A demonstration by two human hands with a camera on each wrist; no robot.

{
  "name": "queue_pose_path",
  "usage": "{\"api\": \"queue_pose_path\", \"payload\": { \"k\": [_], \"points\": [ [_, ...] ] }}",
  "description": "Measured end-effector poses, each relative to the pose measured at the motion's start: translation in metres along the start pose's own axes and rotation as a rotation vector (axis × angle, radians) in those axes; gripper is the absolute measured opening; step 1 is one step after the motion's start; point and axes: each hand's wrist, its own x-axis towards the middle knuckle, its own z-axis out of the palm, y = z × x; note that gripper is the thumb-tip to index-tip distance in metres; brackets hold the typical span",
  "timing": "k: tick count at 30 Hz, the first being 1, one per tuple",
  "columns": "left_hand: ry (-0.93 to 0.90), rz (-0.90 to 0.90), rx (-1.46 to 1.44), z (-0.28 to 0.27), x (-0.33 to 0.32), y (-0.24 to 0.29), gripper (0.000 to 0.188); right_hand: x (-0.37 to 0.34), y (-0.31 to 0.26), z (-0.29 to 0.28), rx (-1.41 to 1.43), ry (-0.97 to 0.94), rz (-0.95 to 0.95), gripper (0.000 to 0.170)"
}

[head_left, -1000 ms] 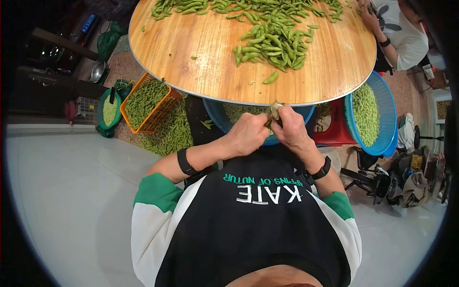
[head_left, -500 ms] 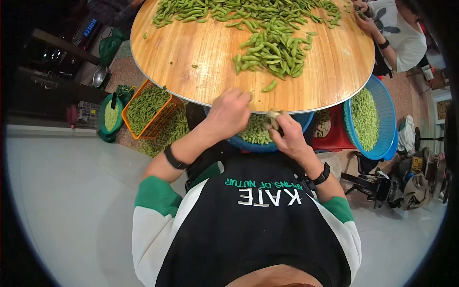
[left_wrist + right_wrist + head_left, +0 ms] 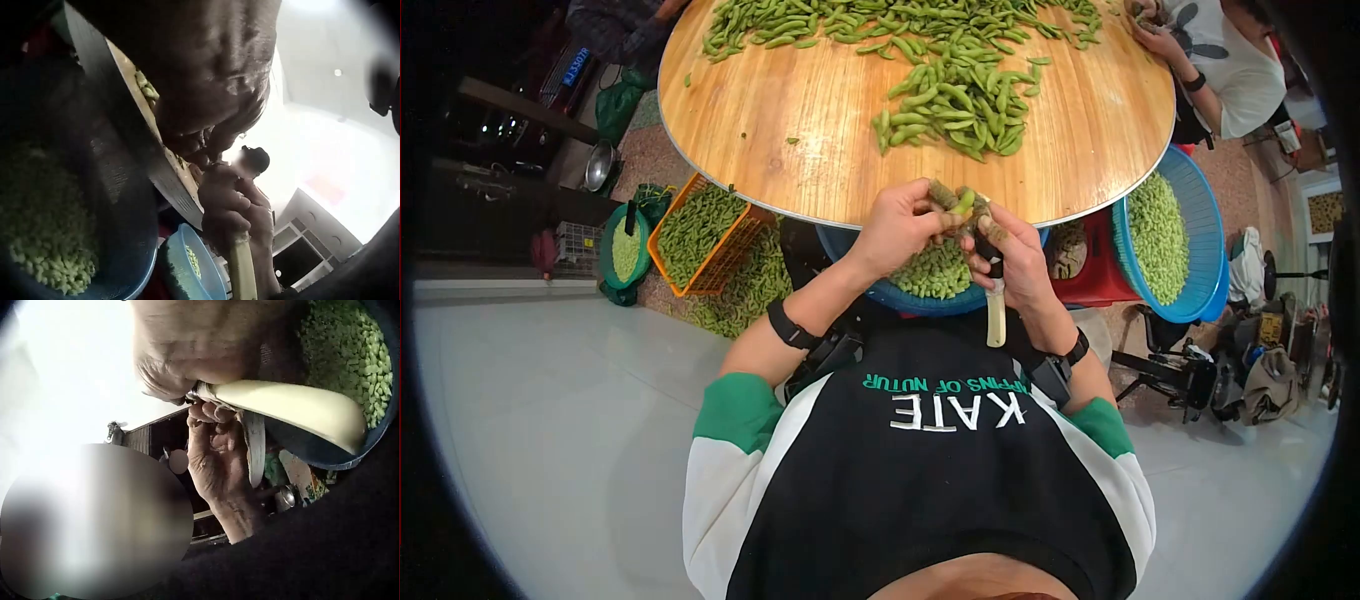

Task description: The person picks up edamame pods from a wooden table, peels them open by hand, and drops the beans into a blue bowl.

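My left hand [image 3: 900, 225] pinches a green edamame pod [image 3: 965, 201] at the near edge of the round wooden table [image 3: 800, 185]. Close against it, my right hand [image 3: 1018, 262] grips a tool with a cream handle [image 3: 997, 320] pointing down toward my chest; a black part shows by the fingers, and its working end is hidden. Grey-brown coverings wrap some fingertips. In the right wrist view the handle [image 3: 287, 412] crosses in front of a blue basket [image 3: 350, 464] of shelled beans [image 3: 375, 369]. That basket sits below both hands in the head view.
A heap of pods [image 3: 955, 105] lies on the table. Another blue basket [image 3: 1212, 225] of shelled beans stands at right beside a red stool [image 3: 1100, 288]. At left are an orange crate [image 3: 730, 250] of pods and loose pods [image 3: 750, 280] on the floor. Another person [image 3: 1235, 70] sits at upper right.
My left hand went out to the table, then came back to the right hand with a pod. The lone pod near the table edge is gone. The right hand has turned, bringing the cream handle into view.
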Motion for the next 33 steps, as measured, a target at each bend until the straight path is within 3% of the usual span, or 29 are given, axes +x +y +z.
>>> {"api": "queue_pose_path", "payload": {
  "k": [7, 13, 15, 16, 18, 20, 22, 24, 25, 27, 29, 32, 33],
  "points": [
    [-0.012, -0.068, 0.132, -0.009, -0.007, -0.005, 0.013, -0.002, 0.005, 0.003, 0.016, -0.060, 0.020, 0.026],
    [0.022, 0.243, 0.183, -0.014, -0.002, -0.016, 0.006, -0.001, 0.012, 0.007, -0.035, -0.018, -0.038, 0.024],
    [-0.094, -0.058, 0.047, -0.022, -0.002, -0.006, 0.004, -0.003, 0.011, 0.008, -0.046, -0.014, -0.054, 0.025],
    [-0.093, -0.057, 0.046, -0.024, -0.001, -0.003, 0.004, -0.004, 0.007, 0.009, 0.019, -0.034, -0.006, 0.024],
    [-0.189, -0.225, -0.272, -0.027, -0.001, 0.000, 0.005, -0.006, 0.003, 0.009, 0.081, -0.056, 0.042, 0.022],
    [-0.213, -0.257, -0.360, -0.029, 0.001, -0.004, 0.008, -0.006, 0.001, 0.009, 0.216, -0.136, 0.079, 0.025],
    [-0.235, -0.291, -0.448, -0.028, 0.002, -0.013, 0.012, -0.005, 0.002, 0.009, 0.274, -0.101, 0.098, 0.024],
    [-0.024, 0.410, 0.576, -0.019, 0.002, -0.016, 0.016, -0.004, 0.004, 0.006, 0.333, -0.062, 0.117, 0.022],
    [-0.024, 0.407, 0.574, -0.016, 0.000, -0.013, 0.016, -0.005, 0.007, 0.004, 0.328, -0.051, 0.138, 0.025],
    [0.066, 0.883, 1.004, -0.012, -0.004, -0.003, 0.015, -0.004, 0.008, 0.004, 0.316, -0.048, 0.163, 0.027],
    [0.060, 0.897, 1.070, -0.015, -0.005, -0.006, 0.010, -0.006, 0.005, 0.008, 0.361, -0.093, 0.195, 0.013],
    [0.009, 0.818, 1.037, -0.013, -0.011, -0.001, 0.010, -0.006, 0.008, 0.006, 0.338, -0.068, 0.197, 0.013],
    [0.002, 0.640, 0.786, -0.010, -0.011, -0.003, 0.012, -0.007, 0.010, 0.005, 0.337, -0.073, 0.194, 0.013]
  ]
}}
